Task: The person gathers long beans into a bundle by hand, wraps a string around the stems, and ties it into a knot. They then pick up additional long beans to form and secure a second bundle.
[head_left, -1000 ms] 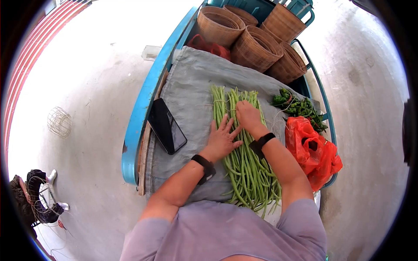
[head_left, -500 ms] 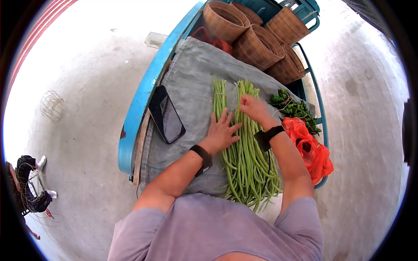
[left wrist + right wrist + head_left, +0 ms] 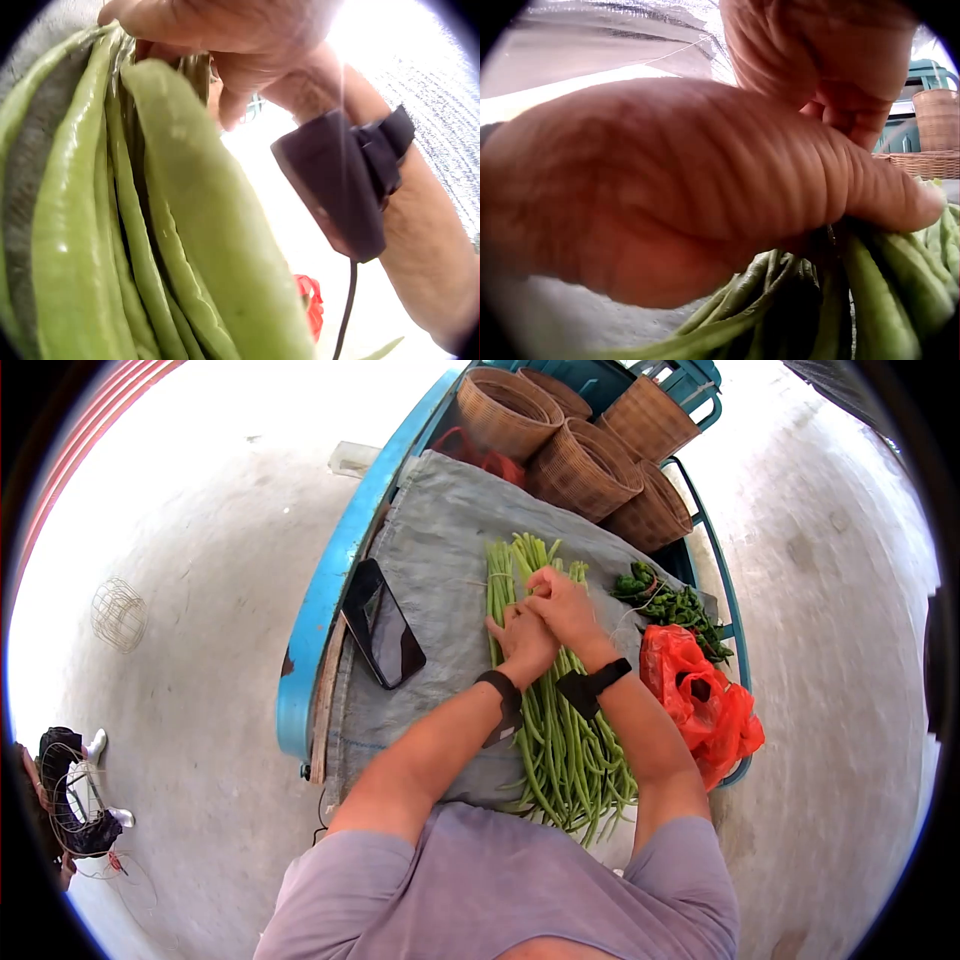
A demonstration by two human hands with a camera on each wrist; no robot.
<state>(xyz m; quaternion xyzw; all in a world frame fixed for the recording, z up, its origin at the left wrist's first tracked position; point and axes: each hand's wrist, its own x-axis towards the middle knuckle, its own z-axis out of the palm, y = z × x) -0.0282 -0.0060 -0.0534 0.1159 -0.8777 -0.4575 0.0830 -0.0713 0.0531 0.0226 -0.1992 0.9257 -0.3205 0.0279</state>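
Note:
A thick bundle of long green beans (image 3: 565,745) lies lengthwise on a grey cloth (image 3: 440,530) over a blue cart. My left hand (image 3: 525,632) curls round the bundle near its far end. My right hand (image 3: 560,605) sits just beyond it, touching it, fingers curled on the same beans. In the left wrist view the beans (image 3: 172,225) fill the frame under curled fingers (image 3: 225,30), with the other wrist's black strap (image 3: 352,180) beside them. In the right wrist view a hand (image 3: 675,187) presses down on the beans (image 3: 877,307).
A black phone (image 3: 383,635) lies on the cloth to the left of the beans. Several woven baskets (image 3: 585,455) stand at the cart's far end. Green peppers (image 3: 672,605) and a red plastic bag (image 3: 705,705) lie at the right. The blue cart rim (image 3: 325,610) borders bare concrete.
My left hand lay flat with spread fingers on the beans; it has slid up the bundle and curled round it. My right hand has drawn back to meet it.

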